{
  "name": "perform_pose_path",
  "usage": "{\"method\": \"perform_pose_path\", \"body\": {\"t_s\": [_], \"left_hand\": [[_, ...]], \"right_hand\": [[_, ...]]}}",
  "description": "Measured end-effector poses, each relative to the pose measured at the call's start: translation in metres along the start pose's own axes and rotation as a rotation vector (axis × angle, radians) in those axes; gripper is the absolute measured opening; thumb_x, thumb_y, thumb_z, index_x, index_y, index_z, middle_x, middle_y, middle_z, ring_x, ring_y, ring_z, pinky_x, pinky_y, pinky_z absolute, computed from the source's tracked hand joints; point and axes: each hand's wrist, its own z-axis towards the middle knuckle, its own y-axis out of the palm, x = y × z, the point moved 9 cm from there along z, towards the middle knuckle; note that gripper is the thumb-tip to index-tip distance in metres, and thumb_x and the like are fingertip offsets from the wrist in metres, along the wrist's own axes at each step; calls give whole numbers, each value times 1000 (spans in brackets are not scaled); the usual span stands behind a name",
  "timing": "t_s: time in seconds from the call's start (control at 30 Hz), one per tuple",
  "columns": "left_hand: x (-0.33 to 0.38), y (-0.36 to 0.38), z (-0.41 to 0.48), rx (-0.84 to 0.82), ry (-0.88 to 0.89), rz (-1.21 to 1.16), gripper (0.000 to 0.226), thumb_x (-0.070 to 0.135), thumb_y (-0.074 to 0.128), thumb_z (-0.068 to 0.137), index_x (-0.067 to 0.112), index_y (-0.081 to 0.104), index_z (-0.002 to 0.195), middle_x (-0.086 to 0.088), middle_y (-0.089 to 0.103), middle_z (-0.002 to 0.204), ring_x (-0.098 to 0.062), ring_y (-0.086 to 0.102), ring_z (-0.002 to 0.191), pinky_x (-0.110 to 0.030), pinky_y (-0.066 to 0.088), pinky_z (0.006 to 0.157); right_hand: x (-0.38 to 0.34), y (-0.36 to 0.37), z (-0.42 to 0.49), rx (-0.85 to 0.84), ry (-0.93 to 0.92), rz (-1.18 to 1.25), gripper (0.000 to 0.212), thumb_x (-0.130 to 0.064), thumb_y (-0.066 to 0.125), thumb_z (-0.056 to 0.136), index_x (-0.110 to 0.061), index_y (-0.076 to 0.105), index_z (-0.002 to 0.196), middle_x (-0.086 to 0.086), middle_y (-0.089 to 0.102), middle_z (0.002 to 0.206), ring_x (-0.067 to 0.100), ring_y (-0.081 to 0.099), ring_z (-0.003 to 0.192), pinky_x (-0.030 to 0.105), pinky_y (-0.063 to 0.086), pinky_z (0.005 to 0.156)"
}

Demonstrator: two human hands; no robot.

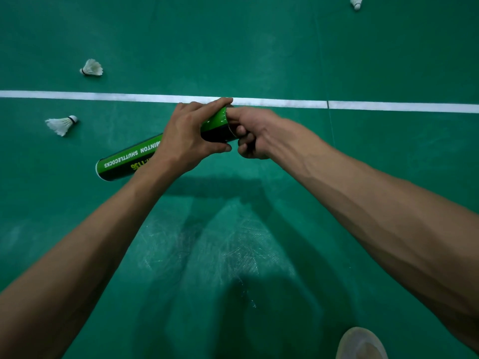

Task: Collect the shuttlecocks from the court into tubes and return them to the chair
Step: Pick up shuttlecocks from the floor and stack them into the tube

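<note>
We log green floor (388, 60), white line (103, 95) across it, scuffed patch (228, 244), pale shoe toe (361, 344) lower right.

One view only: head-worn camera, wide-angle, facing forward and steeply down onto green court floor (259, 47). Forearms enter from bottom corners and meet just above frame centre. Left hand (186, 136) grips tube (124, 161), right hand (252, 136) at its end, both near lens. White court line (103, 95) crosses upper third, slightly tilted (head not quite level). Shoe toe (361, 343) at bottom edge: lens almost over wearer's feet. Shuttlecock (357, 1) clipped by top edge marks far limit.
</note>
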Motion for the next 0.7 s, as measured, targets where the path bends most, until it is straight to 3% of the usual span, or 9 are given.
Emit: {"method": "perform_pose_path", "body": {"t_s": [0.17, 0.3, 0.43, 0.53, 0.7], "left_hand": [[3, -3, -5, -14, 31, -3, 93, 42, 95, 62, 35, 55, 146, -3, 69, 120, -28, 55, 105, -30, 36, 86], [7, 3, -8, -3, 4, -50, 92, 42, 93, 62, 31, 57, 146, -6, 70, 114, -28, 56, 98, -33, 40, 86], [5, 0, -4, -2, -6, -80, 92, 43, 93, 64, 34, 55, 147, -3, 71, 120, -27, 59, 105, -37, 45, 94], [4, 1, -1, -7, 1, -49, 94, 40, 95, 65, 36, 53, 149, -3, 68, 123, -27, 56, 108, -32, 40, 92], [2, -3, -6, 13, -5, -58, 94, 34, 96, 64, 30, 54, 149, -6, 67, 118, -20, 49, 100, -25, 30, 84]], "right_hand": [[-15, 5, -5, -62, -106, -303, 19, -10, 49, 89, -17, 52, 72, -3, 36, 46, 10, 22, 38, 19, 29, 45], [-24, 1, -7, 7, -191, -416, 10, -13, 54, 84, -14, 54, 74, 0, 40, 47, 12, 25, 39, 21, 31, 45], [-21, -8, -2, 59, -235, -256, 12, -21, 61, 85, -14, 55, 77, -2, 40, 46, 12, 27, 39, 22, 35, 46], [-10, -12, 0, 67, -156, -96, 20, -29, 71, 83, -18, 59, 71, -4, 37, 48, 10, 26, 38, 20, 35, 44], [-1, -9, -2, -12, 0, 29, 19, -26, 70, 82, -23, 57, 69, -7, 36, 51, 7, 17, 36, 15, 30, 42]]}}
